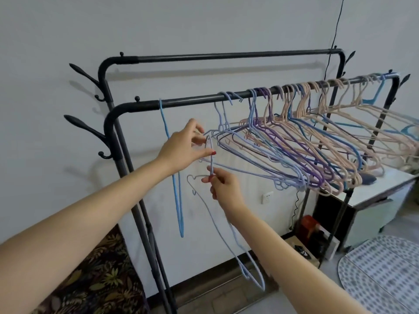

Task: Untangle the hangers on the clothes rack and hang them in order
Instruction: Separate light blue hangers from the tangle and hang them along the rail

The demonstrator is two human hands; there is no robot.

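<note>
A black clothes rack point(195, 99) has a front rail crowded with lilac, purple, blue and pink hangers point(301, 141), many leaning and crossed over each other. A bright blue hanger point(175, 182) hangs alone, edge-on, near the rail's left end. My left hand point(183, 148) pinches the tips of the leftmost lilac hangers on the rail. My right hand point(221, 183) grips the neck of a loose pale lilac hanger point(229, 227), whose hook points up between both hands and whose body dangles down toward the floor.
A second, higher rail point(226, 56) stands behind, bare. Coat hooks point(84, 130) jut out at the rack's left. A white cabinet point(383, 196) sits at the right, a patterned mat point(381, 275) on the floor, boxes point(310, 230) under the rack, a wall socket point(267, 197).
</note>
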